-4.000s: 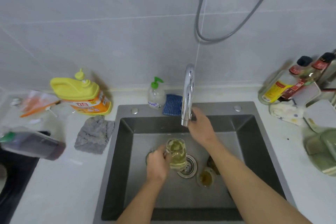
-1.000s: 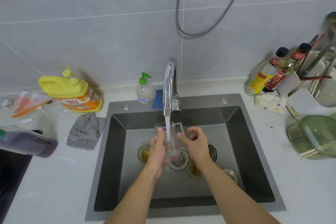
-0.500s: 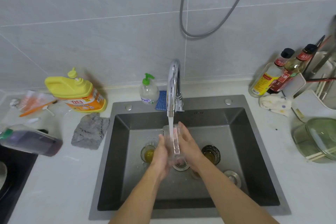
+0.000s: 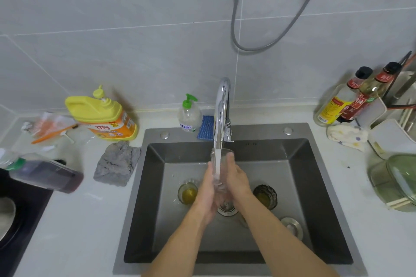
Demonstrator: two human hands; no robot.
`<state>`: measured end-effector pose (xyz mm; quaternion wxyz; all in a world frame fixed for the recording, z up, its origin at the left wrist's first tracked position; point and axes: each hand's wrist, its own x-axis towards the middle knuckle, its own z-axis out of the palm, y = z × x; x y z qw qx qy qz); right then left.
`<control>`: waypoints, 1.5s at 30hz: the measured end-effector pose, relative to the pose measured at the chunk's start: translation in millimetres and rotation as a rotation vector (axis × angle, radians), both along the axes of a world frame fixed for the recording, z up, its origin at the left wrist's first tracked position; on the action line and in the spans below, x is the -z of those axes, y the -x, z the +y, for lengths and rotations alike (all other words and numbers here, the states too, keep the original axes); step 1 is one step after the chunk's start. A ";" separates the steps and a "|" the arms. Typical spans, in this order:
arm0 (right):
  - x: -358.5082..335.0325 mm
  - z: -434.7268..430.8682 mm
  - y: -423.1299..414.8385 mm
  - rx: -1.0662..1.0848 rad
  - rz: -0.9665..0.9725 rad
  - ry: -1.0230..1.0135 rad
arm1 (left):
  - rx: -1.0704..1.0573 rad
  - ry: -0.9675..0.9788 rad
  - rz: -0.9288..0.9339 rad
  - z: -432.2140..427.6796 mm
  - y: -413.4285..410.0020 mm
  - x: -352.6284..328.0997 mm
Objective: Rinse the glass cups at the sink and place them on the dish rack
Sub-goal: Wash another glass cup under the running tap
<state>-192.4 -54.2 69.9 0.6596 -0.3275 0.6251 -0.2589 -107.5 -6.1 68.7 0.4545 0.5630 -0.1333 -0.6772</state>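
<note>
A clear glass cup [image 4: 221,164] stands upright under the chrome faucet [image 4: 221,114], and water runs into it. My left hand [image 4: 208,191] holds its left side and my right hand [image 4: 238,180] holds its right side, both over the drain of the dark steel sink [image 4: 315,198]. A small glass with yellow liquid [image 4: 188,192] stands on the sink floor to the left. A darker ribbed glass with yellow liquid [image 4: 265,197] stands to the right. The dish rack [image 4: 391,123] sits at the right edge of the counter.
A drain plug [image 4: 291,226] lies in the sink, front right. On the left counter are a yellow detergent jug [image 4: 101,114], a grey cloth [image 4: 117,163] and a lying bottle [image 4: 45,173]. Sauce bottles [image 4: 351,99] and a green glass lid [image 4: 396,182] stand right.
Four seconds ago my left hand held a cup of yellow liquid and my right hand was at the faucet. Water now runs, and both hands hold the emptied cup under it.
</note>
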 end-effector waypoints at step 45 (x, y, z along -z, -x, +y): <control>-1.4 6.0 42.8 -0.358 0.192 0.257 | -0.228 -0.138 -0.015 -3.0 -23.5 9.7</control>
